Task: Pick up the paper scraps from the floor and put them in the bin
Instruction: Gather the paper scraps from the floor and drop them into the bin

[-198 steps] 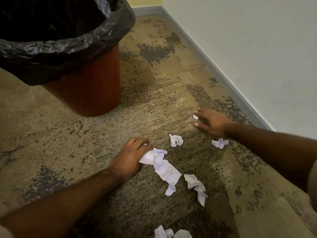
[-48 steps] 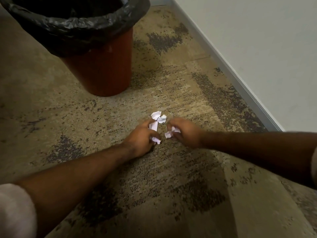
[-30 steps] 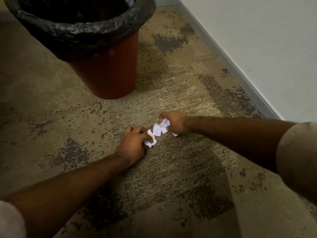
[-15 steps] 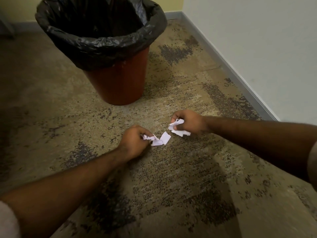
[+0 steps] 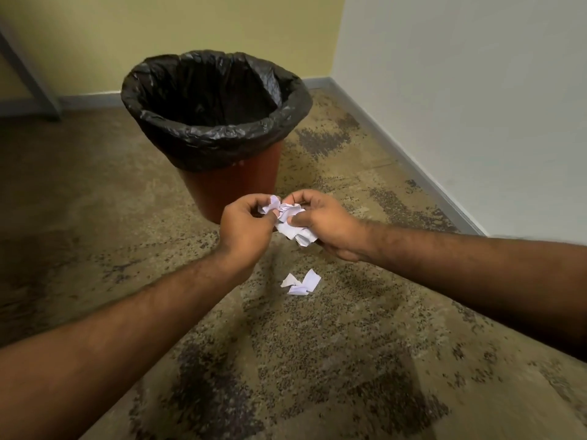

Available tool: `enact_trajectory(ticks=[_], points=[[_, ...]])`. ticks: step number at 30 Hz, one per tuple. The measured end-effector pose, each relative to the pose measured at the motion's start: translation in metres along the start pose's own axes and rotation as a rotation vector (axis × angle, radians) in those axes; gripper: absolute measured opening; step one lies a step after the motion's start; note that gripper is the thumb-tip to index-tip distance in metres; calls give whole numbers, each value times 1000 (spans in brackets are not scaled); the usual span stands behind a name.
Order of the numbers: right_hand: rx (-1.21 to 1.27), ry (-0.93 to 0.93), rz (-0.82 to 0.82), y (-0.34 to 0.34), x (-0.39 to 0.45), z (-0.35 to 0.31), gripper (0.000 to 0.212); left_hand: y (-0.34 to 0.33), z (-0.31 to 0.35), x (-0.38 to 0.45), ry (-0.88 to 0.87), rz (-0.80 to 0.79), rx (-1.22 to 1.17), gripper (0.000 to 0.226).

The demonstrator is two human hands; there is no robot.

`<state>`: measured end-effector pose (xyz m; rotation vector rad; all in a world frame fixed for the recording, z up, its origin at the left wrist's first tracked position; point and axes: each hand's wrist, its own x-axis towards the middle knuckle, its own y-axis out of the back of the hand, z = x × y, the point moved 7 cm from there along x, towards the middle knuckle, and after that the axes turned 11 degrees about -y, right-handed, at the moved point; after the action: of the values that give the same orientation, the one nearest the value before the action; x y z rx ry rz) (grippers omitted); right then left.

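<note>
Both hands are raised above the carpet in front of the bin, pressed together around a bunch of white paper scraps [image 5: 291, 223]. My left hand [image 5: 244, 228] pinches the top of the bunch. My right hand [image 5: 324, 225] cups it from the right and below. A small white paper scrap [image 5: 301, 283] lies on the carpet just below the hands. The red bin [image 5: 235, 182], lined with a black bag [image 5: 219, 141], stands upright just beyond the hands with its mouth wide; its inside looks dark.
The speckled brown carpet [image 5: 317, 360] runs to a white wall [image 5: 460, 90] with a grey skirting board on the right and a yellow wall [image 5: 158, 33] behind the bin. A grey frame leg [image 5: 28, 81] slants at the far left.
Both hands have lifted off the carpet with the scraps and come together in front of the bin. One scrap now lies on the floor below them. The view has tilted up.
</note>
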<state>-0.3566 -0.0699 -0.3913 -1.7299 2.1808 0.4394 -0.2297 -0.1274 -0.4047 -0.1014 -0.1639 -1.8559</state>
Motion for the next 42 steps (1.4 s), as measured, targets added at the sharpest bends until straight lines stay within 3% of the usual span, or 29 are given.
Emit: enact_trajectory(ticks=[7, 11, 15, 23, 26, 32, 39, 42], points=[[117, 143, 128, -15, -15, -47, 20, 13, 58, 7, -141, 41, 13, 13], [140, 247, 155, -21, -20, -83, 27, 25, 98, 19, -254, 83, 39, 14], [137, 360, 172, -33, -20, -119, 18, 41, 125, 35, -290, 116, 66, 16], [145, 483, 262, -58, 0, -164, 40, 50, 145, 69, -220, 16, -48, 63], [177, 458, 325, -60, 14, -176, 45, 53, 150, 84, -179, 22, -122, 75], [290, 363, 400, -66, 47, -186, 31, 51, 137, 100, -88, -4, -261, 77], [280, 174, 238, -77, 69, -185, 52, 55, 125, 108, -51, -12, -176, 67], [294, 170, 224, -77, 66, -189, 47, 58, 128, 107, -39, -7, -182, 56]])
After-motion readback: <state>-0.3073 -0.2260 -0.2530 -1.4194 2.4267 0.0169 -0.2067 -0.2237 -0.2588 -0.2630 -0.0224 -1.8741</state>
